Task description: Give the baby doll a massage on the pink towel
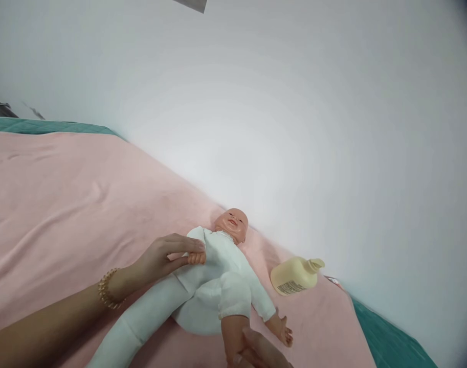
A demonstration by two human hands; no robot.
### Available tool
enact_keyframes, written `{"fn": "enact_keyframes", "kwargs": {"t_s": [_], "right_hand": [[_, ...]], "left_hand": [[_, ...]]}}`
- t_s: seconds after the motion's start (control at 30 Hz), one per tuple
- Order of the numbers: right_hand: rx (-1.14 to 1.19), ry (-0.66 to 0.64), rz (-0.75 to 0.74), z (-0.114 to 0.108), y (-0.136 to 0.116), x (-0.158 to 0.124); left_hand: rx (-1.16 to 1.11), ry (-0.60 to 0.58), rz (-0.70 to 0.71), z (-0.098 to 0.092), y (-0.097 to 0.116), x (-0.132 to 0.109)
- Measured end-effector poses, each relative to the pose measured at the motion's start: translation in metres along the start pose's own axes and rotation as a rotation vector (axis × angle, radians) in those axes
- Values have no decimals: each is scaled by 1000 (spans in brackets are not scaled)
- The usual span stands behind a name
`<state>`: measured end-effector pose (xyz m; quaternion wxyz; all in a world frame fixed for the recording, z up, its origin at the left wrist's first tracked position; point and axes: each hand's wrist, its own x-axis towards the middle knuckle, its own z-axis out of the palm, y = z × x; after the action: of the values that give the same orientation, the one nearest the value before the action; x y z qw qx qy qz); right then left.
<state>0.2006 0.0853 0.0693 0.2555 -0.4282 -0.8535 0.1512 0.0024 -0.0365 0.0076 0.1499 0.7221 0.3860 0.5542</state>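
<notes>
A baby doll (218, 255) in a white suit lies on its back on a pink sheet (64, 204), head against the wall side. My left hand (175, 255), with a beaded bracelet (108, 289) on the wrist, has its fingers closed round the doll's small hand (197, 257) over its chest. At the bottom edge my right hand (266, 350) is at the doll's bare lower leg (233, 335), its fingers against it; most of that hand is cut off by the frame. The doll's other arm stretches out to the right.
A pale yellow pump bottle (294, 276) stands tilted in view on the sheet, right of the doll. Teal bedding (390, 337) shows at the right and far left edges. Behind everything rises a white wall (294, 128). A small item (334, 281) lies near the sheet's edge.
</notes>
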Motion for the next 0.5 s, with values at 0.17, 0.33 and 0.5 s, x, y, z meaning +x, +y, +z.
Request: {"fn": "enact_keyframes", "kwargs": {"t_s": [0.17,0.33,0.5], "right_hand": [[19,5,119,22,-7,19],[129,-59,81,38,-4,33],[181,-149,-19,48,11,40]], "left_hand": [[-73,9,-84,-1,0,0],[-73,223,-328,-7,2,5],[76,442,-531,-37,-8,15]]}}
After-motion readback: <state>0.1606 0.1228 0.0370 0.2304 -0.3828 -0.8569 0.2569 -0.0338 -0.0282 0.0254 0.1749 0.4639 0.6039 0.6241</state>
